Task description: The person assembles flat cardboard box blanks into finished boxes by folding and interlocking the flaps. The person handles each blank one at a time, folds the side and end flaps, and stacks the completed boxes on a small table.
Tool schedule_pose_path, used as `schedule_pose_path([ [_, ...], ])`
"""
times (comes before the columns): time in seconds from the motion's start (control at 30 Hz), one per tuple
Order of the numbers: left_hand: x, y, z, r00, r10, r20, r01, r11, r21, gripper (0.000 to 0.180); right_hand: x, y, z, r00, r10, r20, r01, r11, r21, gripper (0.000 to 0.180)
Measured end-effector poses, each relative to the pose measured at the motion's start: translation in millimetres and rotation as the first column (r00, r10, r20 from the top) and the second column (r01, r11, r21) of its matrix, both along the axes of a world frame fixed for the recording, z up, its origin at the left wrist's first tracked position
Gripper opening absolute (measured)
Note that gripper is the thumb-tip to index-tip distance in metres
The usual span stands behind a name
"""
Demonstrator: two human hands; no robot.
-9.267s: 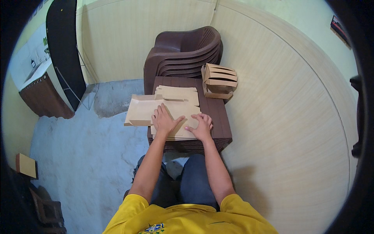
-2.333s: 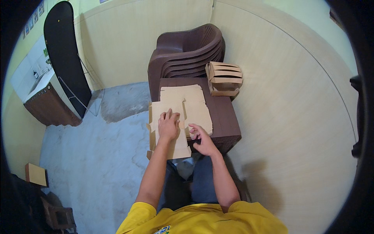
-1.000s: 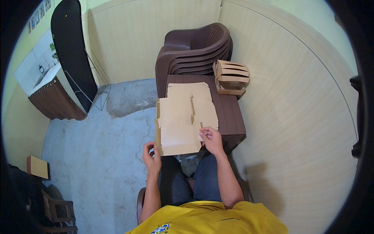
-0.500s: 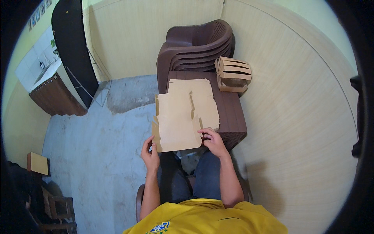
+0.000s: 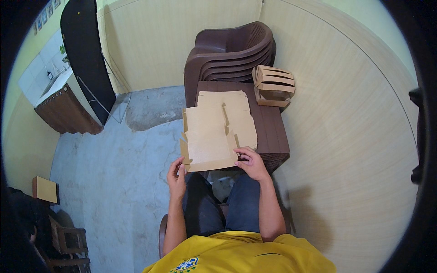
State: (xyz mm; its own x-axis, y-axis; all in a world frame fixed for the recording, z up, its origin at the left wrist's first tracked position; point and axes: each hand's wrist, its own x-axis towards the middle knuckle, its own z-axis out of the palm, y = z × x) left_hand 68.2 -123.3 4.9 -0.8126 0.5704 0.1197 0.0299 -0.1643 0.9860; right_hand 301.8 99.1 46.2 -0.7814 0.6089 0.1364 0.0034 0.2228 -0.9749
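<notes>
A tan cardboard box blank lies in front of me, partly over a pile of flat cardboard blanks. Its left side flaps stand up, and a strip along its near edge is bent upward. My left hand pinches the near-left corner between thumb and fingers. At the near-right corner, my right hand grips the flap, its fingertips partly hidden by the cardboard.
Under the cardboard is a brown plastic table. Folded cardboard boxes sit at its far right, beside the wall. Stacked brown chairs stand behind it. Leftward are a curtained sink counter and a black board.
The blank's near edge has moved slightly away from me, and its near strip is now bent up along a crease. Both hands stay at the two near corners.
</notes>
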Motion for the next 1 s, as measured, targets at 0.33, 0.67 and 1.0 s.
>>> schedule_pose_path([
  [0.33,5,24,28,0.985,0.021,-0.169,-0.038,0.994,-0.101,0.029,-21,-4,-15,0.978,-0.196,-0.066,0.181,0.967,-0.178,0.042],
  [0.67,13,16,24,0.95,-0.029,-0.31,0.019,0.999,-0.033,0.047,-39,-8,-11,0.914,-0.405,0.002,0.405,0.914,-0.005,0.028],
  [1.0,-4,56,10,0.681,0.138,-0.72,-0.313,0.943,-0.116,0.045,-64,8,1,0.816,-0.572,0.078,0.456,0.722,0.52,0.022],
])
